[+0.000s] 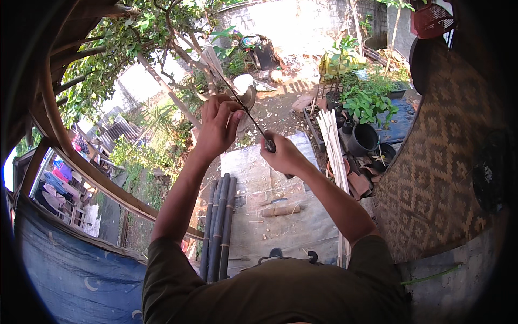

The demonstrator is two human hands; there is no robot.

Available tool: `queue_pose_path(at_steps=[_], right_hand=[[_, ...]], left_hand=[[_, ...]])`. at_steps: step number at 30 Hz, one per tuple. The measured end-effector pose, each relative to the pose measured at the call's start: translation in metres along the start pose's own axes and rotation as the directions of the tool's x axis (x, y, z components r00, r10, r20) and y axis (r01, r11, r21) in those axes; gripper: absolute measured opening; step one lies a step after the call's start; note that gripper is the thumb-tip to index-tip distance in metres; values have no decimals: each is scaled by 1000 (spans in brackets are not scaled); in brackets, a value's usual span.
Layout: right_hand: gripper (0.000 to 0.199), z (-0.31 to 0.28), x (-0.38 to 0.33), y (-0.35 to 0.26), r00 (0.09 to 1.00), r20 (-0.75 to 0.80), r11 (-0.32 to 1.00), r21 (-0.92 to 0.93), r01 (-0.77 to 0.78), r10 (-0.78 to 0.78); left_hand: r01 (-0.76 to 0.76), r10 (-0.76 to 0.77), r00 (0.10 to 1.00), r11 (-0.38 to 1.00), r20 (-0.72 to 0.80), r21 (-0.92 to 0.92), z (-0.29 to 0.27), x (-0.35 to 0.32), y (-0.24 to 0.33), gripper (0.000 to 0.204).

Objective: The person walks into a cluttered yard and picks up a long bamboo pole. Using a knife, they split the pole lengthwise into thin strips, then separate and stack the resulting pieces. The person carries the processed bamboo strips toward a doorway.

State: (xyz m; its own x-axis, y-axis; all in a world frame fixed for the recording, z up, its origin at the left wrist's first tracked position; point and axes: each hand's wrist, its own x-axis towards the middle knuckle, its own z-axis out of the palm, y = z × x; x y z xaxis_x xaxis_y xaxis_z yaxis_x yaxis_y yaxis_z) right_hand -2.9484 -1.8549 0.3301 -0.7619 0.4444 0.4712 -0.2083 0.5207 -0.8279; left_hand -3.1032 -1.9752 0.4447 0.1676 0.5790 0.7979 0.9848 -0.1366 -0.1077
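My right hand (pixel 286 156) is wrapped round the dark handle of a long, thin-bladed knife (pixel 252 120), raised in front of me. Its blade slants up and away to the left, seen nearly edge-on. My left hand (pixel 218 125) is at the blade partway along, its fingers curled and its thumb against or very close to the metal. Whether the fingertips press on both faces is hard to see. Below the hands, a short brown bamboo piece (pixel 281 210) lies on a pale ground sheet (pixel 249 186) strewn with chips.
Several dark bamboo poles (pixel 218 229) lie left of the sheet. Long pale strips (pixel 335 162) lean along its right side, near black pots (pixel 363 139). A woven bamboo wall (pixel 431 178) stands at the right, a blue cloth (pixel 81 270) at the lower left. A tree (pixel 162 70) grows beyond.
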Motion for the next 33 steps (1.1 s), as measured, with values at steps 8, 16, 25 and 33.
queue_pose_path(at_steps=[8, 16, 25, 33], right_hand=[[23, -22, 72, -65, 984, 103, 943, -314, -108, 147], [29, 82, 126, 79, 891, 167, 887, 128, -444, 422], [26, 39, 206, 47, 978, -31, 658, -735, -162, 206], [27, 35, 241, 17, 843, 193, 843, -325, -428, 502]], left_hand=[[82, -41, 983, 970, -181, 227, 0, 8, -52, 15], [32, 16, 967, 982, -256, 184, -1, 32, -82, 11], [-3, 4, 964, 1000, -264, 4, -21, 63, -123, 17], [-67, 40, 961, 994, -273, -88, -22, 84, -162, 21]])
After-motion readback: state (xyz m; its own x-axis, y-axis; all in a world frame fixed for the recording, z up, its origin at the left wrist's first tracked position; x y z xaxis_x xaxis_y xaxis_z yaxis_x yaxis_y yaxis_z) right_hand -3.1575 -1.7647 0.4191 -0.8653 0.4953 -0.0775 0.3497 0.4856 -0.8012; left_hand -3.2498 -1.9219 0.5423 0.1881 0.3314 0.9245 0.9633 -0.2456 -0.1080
